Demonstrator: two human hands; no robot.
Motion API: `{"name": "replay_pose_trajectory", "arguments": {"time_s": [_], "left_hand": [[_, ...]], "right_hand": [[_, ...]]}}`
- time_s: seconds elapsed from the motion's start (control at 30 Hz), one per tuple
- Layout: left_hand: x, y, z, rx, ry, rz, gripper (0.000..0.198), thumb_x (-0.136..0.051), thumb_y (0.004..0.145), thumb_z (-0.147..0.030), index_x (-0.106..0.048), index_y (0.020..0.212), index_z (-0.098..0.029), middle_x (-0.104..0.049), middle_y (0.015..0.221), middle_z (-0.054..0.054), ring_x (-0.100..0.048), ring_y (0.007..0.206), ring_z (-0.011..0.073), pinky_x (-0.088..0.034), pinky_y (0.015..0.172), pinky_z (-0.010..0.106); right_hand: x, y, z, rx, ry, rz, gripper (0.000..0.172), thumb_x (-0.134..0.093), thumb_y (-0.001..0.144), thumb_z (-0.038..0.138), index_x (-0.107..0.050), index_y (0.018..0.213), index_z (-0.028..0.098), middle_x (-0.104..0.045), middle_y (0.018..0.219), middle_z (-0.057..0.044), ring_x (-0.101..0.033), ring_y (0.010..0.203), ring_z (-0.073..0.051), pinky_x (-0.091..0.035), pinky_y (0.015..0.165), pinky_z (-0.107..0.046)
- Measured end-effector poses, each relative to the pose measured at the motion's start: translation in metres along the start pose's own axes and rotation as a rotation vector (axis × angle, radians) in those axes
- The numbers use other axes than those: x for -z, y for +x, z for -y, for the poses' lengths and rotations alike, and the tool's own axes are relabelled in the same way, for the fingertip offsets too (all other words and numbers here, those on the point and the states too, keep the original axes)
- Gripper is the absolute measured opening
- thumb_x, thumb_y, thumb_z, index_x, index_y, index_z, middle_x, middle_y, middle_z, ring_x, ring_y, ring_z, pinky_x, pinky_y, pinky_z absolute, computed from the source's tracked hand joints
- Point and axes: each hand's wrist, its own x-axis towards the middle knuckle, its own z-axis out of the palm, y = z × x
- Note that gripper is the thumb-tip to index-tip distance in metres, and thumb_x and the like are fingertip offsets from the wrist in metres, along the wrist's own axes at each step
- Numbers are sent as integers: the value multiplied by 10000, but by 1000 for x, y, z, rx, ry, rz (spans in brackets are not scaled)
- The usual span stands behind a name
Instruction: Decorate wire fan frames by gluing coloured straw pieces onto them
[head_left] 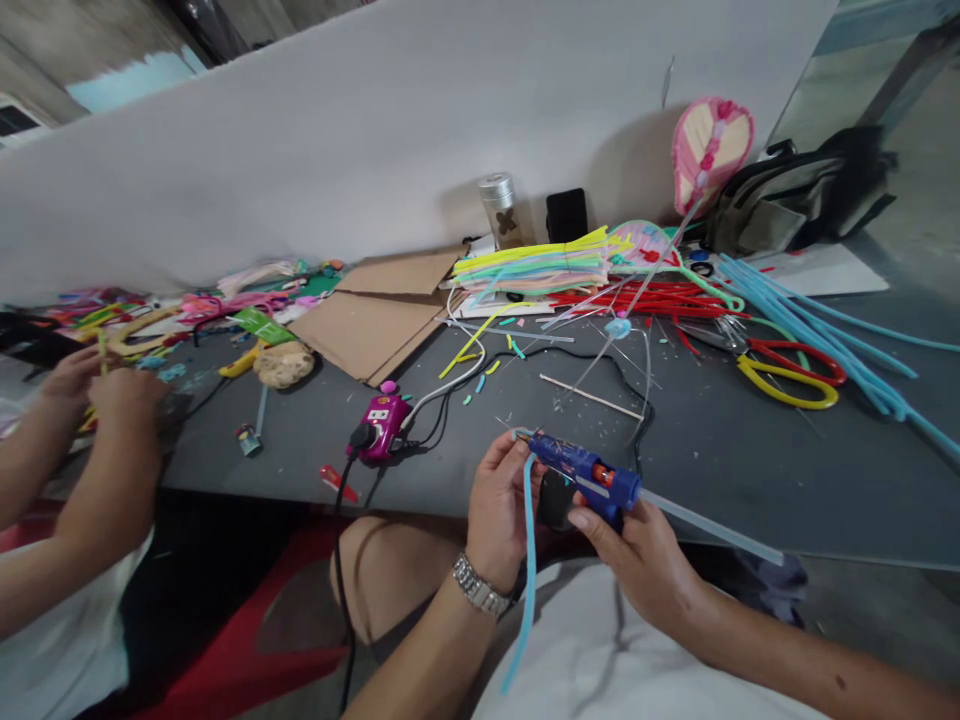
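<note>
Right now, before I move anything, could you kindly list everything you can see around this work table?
Table: one, dark grey, across the view.
Glue gun: one, blue, front centre.
Glue stick: one, translucent, behind the gun.
Pipe cleaner: one, light blue, beside the gun's nozzle.
Socket adapter: one, magenta, front left.
Scissors: at least one pair, red and yellow handles, right.
Pipe-cleaner bundle: one, multicoloured, back centre.
Cardboard: two pieces, brown, back left.
Jar: one, silver lid, back centre.
Bag: one, black, back right.
Co-worker's hands: two, far left.
Left hand: one, holding the pipe cleaner.
Right hand: one, gripping the glue gun.
</note>
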Motion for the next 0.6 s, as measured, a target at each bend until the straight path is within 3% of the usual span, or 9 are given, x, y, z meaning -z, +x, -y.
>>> {"name": "replay_pose_trajectory", "arguments": {"time_s": [0.33,0.6], "left_hand": [[0,-2,-2,19,0,-1,308,-902,651,-197,-695,879,-178,-783,850,5,-696,672,84,-522,666,177],[-3,-3,-3,30,-21,-10,353,-937,584,-194,-702,847,-166,-780,816,0,-696,663,82,-531,654,164]], "right_hand": [[-3,-7,-10,-98,102,41,420,-599,925,570,-726,970,171,-621,660,-34,-594,699,-198,-491,607,-279],[-4,-8,-12,-147,181,58,443,-626,900,606,-691,942,170,-552,621,-2,-480,577,-141,-395,504,-242]]}}
